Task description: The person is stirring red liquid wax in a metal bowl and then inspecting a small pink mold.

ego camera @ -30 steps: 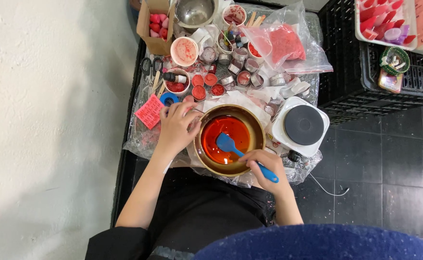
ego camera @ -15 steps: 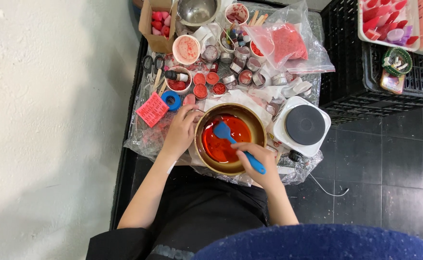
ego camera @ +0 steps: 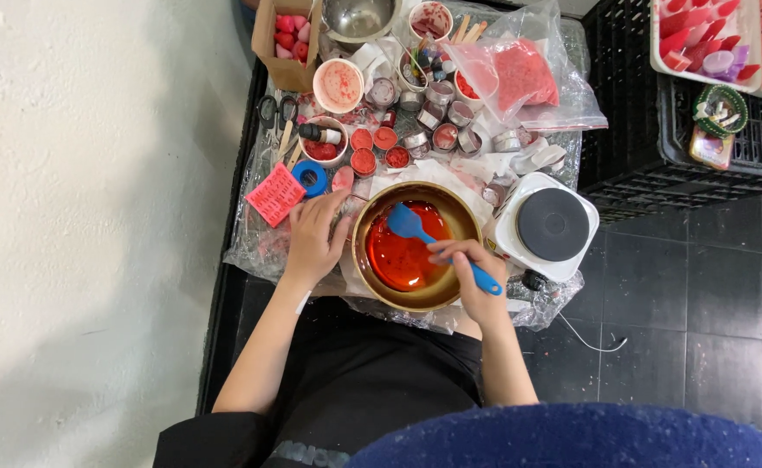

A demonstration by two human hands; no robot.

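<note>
A pale, rough plastered wall (ego camera: 78, 217) fills the left side. The floor (ego camera: 702, 295) is dark tile with thin grout lines, and a thin white cord (ego camera: 589, 338) lies across it. A low table (ego camera: 251, 251) is covered in crinkled clear plastic. A black plastic crate (ego camera: 650, 147) stands at upper right. The light is soft and even.

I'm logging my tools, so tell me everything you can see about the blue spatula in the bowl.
The blue spatula looks like one-piece silicone or plastic, with a flat, rounded-square blade and a slim handle. It lies tilted, blade up-left inside the brass-coloured bowl, dipped at the edge of the red liquid. The handle runs down-right over the rim. The right hand grips its middle, and the handle's end pokes out beyond the fingers.
</note>
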